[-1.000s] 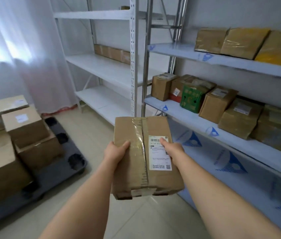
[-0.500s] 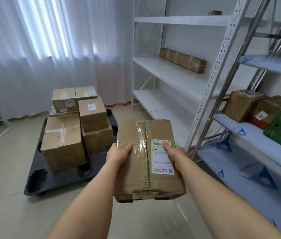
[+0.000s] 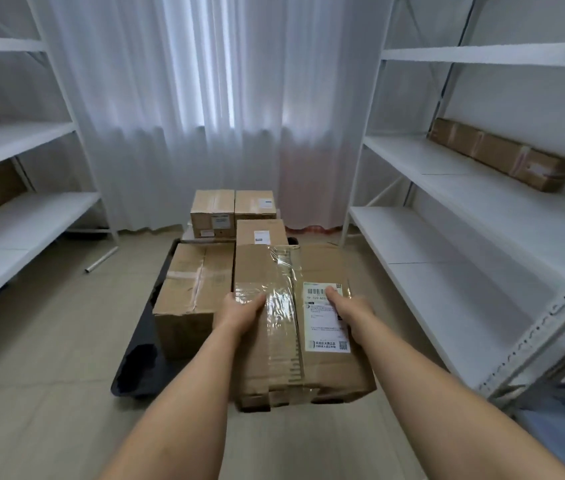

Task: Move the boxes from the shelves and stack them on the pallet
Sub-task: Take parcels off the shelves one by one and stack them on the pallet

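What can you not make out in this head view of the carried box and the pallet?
- Pallet: mostly hidden by stacked boxes and the carried box.
- Left hand and right hand: the fingers go under the box, out of sight.
- Label: print too small to read.
- Long box: markings blurred.

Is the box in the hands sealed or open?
Sealed: clear tape runs along the held box top seam, and its flaps lie flat.
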